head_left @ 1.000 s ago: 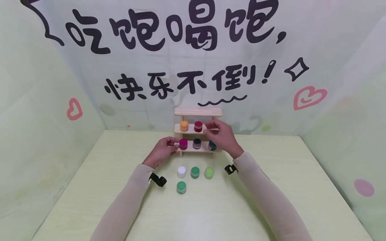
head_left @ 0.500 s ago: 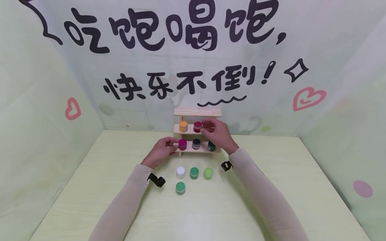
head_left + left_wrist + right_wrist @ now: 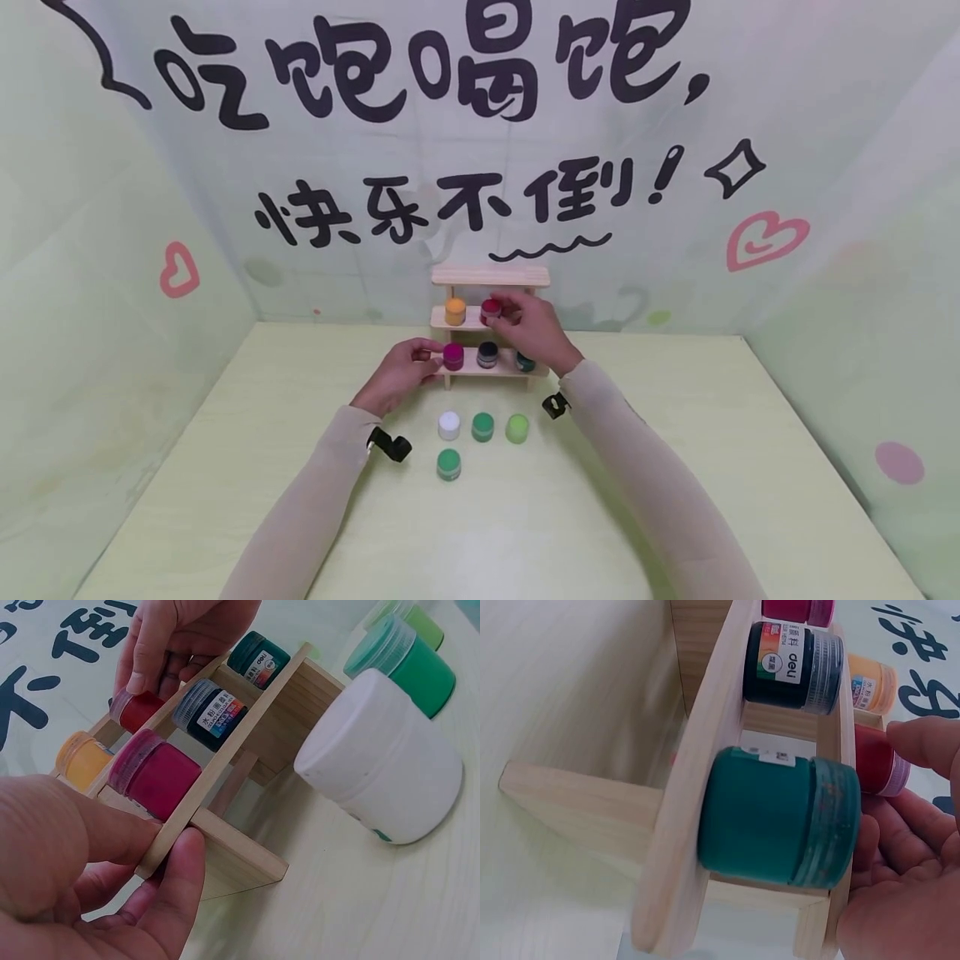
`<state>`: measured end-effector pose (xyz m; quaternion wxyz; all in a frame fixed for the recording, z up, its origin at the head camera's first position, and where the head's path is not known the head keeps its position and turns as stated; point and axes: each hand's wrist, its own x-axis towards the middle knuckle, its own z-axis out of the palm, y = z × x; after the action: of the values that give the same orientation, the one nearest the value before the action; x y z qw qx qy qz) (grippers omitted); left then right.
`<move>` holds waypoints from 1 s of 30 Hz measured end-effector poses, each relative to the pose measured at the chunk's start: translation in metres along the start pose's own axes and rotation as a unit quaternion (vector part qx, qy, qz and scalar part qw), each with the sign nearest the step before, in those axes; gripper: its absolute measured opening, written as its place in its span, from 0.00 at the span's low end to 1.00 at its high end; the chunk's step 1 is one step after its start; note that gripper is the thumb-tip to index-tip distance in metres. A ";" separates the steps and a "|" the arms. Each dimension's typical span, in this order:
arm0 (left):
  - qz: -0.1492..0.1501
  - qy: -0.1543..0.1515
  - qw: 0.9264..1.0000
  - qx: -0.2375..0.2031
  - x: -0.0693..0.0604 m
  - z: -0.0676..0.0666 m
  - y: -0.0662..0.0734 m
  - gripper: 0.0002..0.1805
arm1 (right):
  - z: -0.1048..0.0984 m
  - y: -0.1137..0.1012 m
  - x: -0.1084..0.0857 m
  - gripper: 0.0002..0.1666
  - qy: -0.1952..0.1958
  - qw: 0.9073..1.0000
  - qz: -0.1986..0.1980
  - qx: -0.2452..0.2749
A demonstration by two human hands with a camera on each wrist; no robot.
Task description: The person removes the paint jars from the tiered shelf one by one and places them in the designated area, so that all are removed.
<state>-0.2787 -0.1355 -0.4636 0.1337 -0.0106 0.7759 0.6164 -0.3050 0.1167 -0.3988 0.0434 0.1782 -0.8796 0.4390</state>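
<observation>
A small three-tier wooden rack [image 3: 491, 276] stands against the back wall and holds several paint jars. My left hand [image 3: 397, 375] pinches the left end of its lowest shelf, beside the magenta paint jar [image 3: 157, 776]. On the middle shelf, my right hand [image 3: 534, 329] holds the red paint jar [image 3: 874, 759] between thumb and fingers. To the left of that jar is an orange paint jar [image 3: 455, 312]. The lowest shelf also bears a dark paint jar [image 3: 210, 714] and a teal paint jar [image 3: 769, 817], the latter below my right hand.
In front of the rack, a white jar [image 3: 449, 425], a green jar [image 3: 483, 427] and a light green jar [image 3: 517, 428] stand in a row on the table [image 3: 525, 533]. Another green jar [image 3: 448, 464] stands nearer. A printed cloth wall [image 3: 360, 283] rises close behind the rack.
My right hand has moved left along the middle shelf from beside the red paint jar and now holds it. The left hand has stayed at the rack's end.
</observation>
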 end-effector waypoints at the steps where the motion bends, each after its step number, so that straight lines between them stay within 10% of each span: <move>1: 0.001 -0.001 1.000 0.001 0.000 0.000 0.000 0.15 | 0.001 0.000 0.000 0.30 0.000 1.000 -0.001 -0.002; 30: -0.006 -0.016 1.000 0.003 0.002 -0.003 -0.001 0.16 | -0.003 0.001 -0.022 0.28 0.005 0.999 -0.015 0.042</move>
<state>-0.2811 -0.1389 -0.4647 0.1497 -0.0056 0.7757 0.6130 -0.2850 0.1250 -0.4028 0.0465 0.1912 -0.8573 0.4757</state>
